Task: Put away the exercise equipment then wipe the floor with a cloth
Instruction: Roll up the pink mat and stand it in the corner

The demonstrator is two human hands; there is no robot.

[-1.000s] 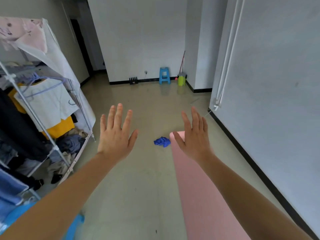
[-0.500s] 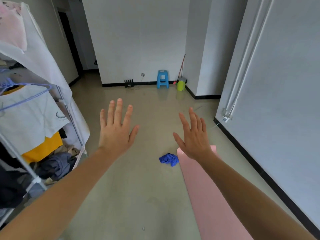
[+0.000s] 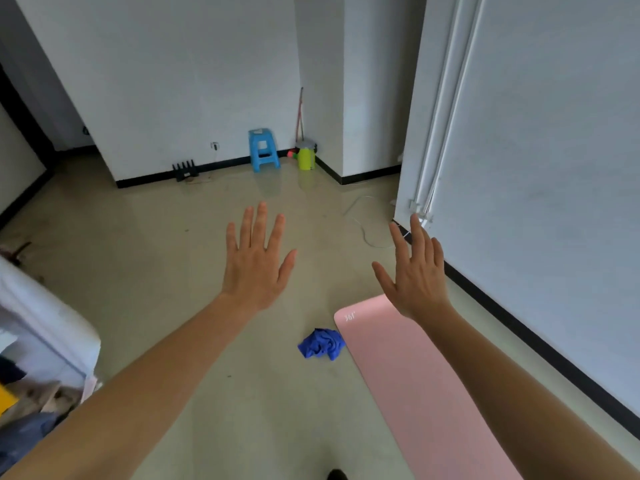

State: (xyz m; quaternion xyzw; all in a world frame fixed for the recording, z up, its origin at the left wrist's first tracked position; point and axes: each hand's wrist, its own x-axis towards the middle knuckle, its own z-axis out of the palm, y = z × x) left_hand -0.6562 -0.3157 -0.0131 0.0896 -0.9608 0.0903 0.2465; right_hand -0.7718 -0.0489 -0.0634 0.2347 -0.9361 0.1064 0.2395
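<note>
We judge nothing done yet: the mat (image 3: 415, 393) lies unrolled on the floor (image 3: 173, 271) toward 1 o'clock, and the cloth (image 3: 322, 344) sits crumpled at 12, just beside the mat's far corner. Our left hand (image 3: 258, 261) and right hand (image 3: 415, 275) hover spread, holding nothing. White print on that corner seems to read "361".

Two hands, left hand (image 3: 256, 268) at eight o'clock, right hand (image 3: 415, 275) at four, one pink mat (image 3: 415, 375) at five, one blue cloth (image 3: 322, 344) at six, one blue stool (image 3: 263, 150) at eleven, one yellow-green container (image 3: 306, 157) at twelve, one black rack (image 3: 185, 169) at ten
</note>
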